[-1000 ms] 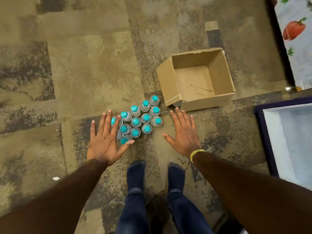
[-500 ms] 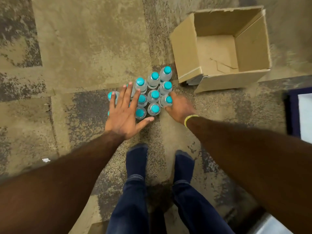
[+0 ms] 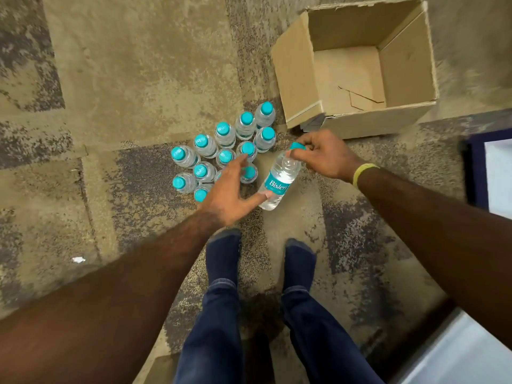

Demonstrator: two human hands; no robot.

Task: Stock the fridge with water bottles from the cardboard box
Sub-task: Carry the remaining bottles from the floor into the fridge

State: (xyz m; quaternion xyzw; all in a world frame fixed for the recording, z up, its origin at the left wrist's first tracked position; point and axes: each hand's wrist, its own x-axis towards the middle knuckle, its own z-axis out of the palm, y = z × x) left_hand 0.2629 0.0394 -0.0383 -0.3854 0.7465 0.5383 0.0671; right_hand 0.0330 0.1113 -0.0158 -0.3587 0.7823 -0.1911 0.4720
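Your right hand (image 3: pixel 325 156) gripped a tilted bottle (image 3: pixel 279 181) by its cap, while your left hand (image 3: pixel 231 189), open, touched its base beside the standing bottles (image 3: pixel 221 151).

Mottled tan-and-grey carpet tiles (image 3: pixel 133 79) cover the floor.
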